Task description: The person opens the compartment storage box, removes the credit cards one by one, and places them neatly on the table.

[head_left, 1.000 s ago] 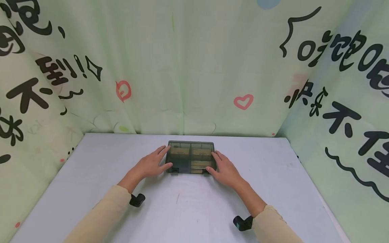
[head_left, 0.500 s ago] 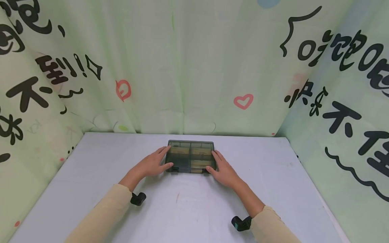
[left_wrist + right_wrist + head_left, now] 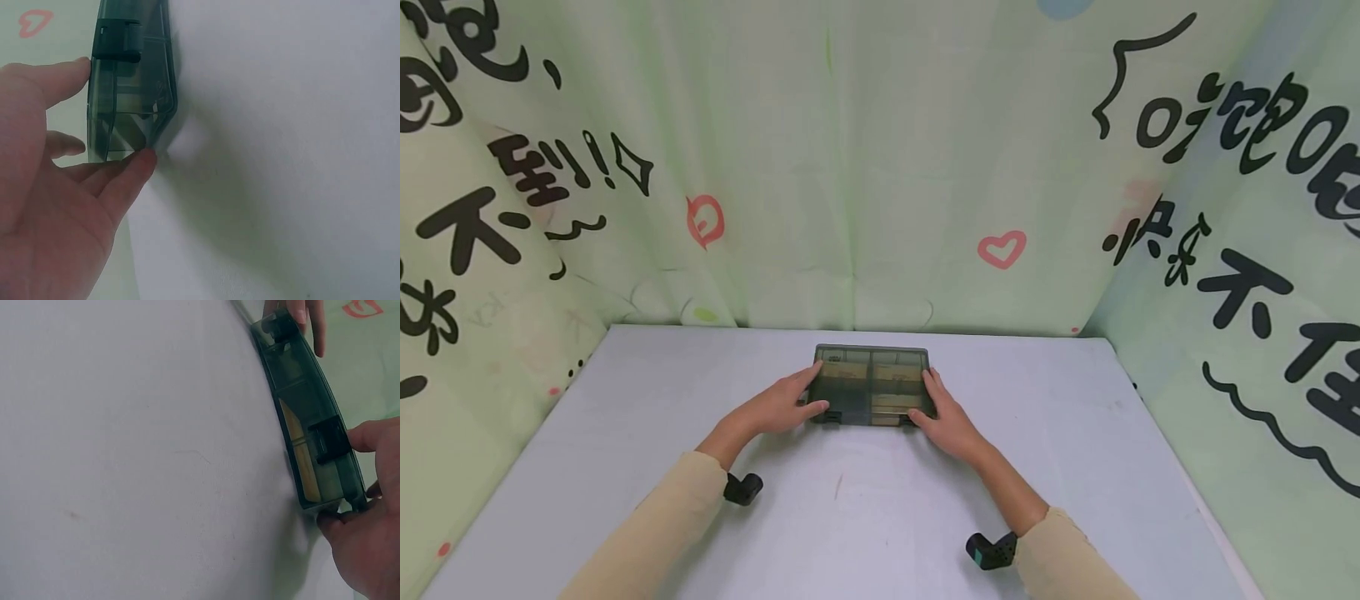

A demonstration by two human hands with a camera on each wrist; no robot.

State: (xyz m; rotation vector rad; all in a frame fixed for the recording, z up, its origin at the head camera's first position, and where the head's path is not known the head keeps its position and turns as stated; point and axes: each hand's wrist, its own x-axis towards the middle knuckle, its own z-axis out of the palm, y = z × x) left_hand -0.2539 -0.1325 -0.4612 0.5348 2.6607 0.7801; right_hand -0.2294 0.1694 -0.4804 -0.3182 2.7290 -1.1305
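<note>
A translucent dark green plastic storage box (image 3: 842, 396) with its lid down lies near the back of the table. Two dark latches sit on its front side; one latch (image 3: 119, 40) shows close up in the left wrist view. Through the lid I see dividers and flat tan pieces (image 3: 300, 450), mostly in the right half. My left hand (image 3: 778, 404) holds the left end, thumb by the front edge of the lid and fingers along the short side. At the opposite end my right hand (image 3: 953, 421) grips likewise, its thumb beside the right latch.
The table (image 3: 865, 517) has a white cover. Pale green curtains (image 3: 880, 167) with black lettering and red drawings surround it at the back and both sides. A black wrist camera (image 3: 743, 489) hangs under the left sleeve, another camera (image 3: 991, 552) by the right.
The box stays in place between both hands. My right forearm has shifted slightly left, and the left wrist a little to the right.
</note>
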